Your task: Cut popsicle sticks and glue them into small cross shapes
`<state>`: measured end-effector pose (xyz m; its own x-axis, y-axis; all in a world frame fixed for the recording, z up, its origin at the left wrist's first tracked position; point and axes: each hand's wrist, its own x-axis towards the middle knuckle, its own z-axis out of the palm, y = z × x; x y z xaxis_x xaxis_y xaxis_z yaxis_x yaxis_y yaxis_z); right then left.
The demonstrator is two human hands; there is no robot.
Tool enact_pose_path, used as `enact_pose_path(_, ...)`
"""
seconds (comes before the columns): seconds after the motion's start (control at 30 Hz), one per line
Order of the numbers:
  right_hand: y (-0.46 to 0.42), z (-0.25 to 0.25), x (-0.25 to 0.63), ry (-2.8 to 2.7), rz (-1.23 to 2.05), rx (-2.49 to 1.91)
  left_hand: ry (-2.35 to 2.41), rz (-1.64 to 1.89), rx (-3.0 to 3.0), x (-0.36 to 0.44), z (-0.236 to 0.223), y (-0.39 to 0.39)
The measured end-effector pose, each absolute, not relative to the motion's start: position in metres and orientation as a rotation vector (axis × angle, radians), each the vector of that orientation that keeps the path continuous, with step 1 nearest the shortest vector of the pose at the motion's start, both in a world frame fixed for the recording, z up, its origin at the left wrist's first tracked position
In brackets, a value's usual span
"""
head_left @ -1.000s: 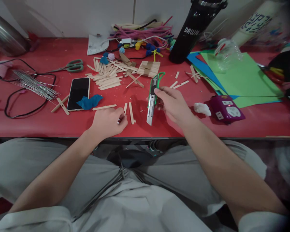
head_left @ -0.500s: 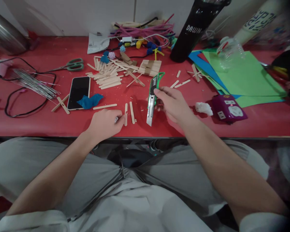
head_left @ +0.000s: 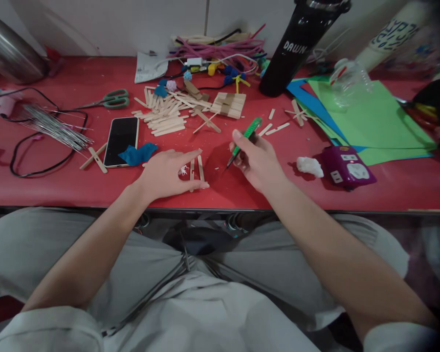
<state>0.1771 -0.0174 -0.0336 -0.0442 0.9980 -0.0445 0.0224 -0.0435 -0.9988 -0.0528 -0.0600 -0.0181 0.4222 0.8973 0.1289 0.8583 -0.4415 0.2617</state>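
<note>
My left hand (head_left: 165, 173) lies over the table's front part, thumb and index finger spread apart around two craft sticks. The nearer craft stick (head_left: 192, 173) has a notch in its side; the other craft stick (head_left: 200, 168) stands close to its right, and the fingertips reach over both. Something small and white (head_left: 184, 170) shows beneath the palm, too unclear to name. My right hand (head_left: 254, 159) is closed around a green box cutter (head_left: 246, 137), its blade slanting down to the left, right of the sticks.
Behind the hands lie a pile of craft sticks (head_left: 168, 120) and a bundled stick panel (head_left: 228, 105). A phone (head_left: 121, 142) with blue cloth (head_left: 137, 154), and scissors (head_left: 113, 99), are at left. A purple socket box (head_left: 348, 166) and coloured paper (head_left: 381, 117) are at right.
My left hand has opened from a pinch at the notched stick and spread its fingers over both sticks. In my right hand the box cutter has turned, its blade now slanting down-left.
</note>
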Motion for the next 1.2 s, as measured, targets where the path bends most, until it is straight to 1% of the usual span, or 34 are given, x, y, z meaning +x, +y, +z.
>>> enact_pose_path(0.1, -0.017, -0.041, 0.176, -1.249, 1.158, -1.239, 1.550, 0.355, 2.585, -0.049, -0.021, -0.059)
enact_pose_path(0.33, -0.021, -0.049, 0.163, -1.257, 1.041, -1.080, 1.620, 0.326, 2.708, -0.043, -0.023, -0.062)
enact_pose_path(0.5, -0.023, -0.047, 0.160, -1.295, 0.959, -1.038, 1.634, 0.325, 2.733, -0.041, -0.023, -0.062)
enact_pose_path(0.67, -0.030, -0.040, 0.160, -1.467, 0.910, -1.008, 1.647, 0.336, 2.729, -0.041, -0.024, -0.062)
enact_pose_path(0.97, -0.037, -0.041, 0.163, -1.824, 0.933, -1.011, 1.634, 0.359, 2.716, -0.041, -0.026, -0.062)
enact_pose_path(1.1, -0.037, -0.037, 0.165, -1.855, 0.926, -1.019, 1.634, 0.366, 2.715, -0.040, -0.027, -0.062)
enact_pose_path(1.2, -0.036, -0.033, 0.164, -1.774, 1.017, -1.106, 1.634, 0.350, 2.697, -0.040, -0.026, -0.063)
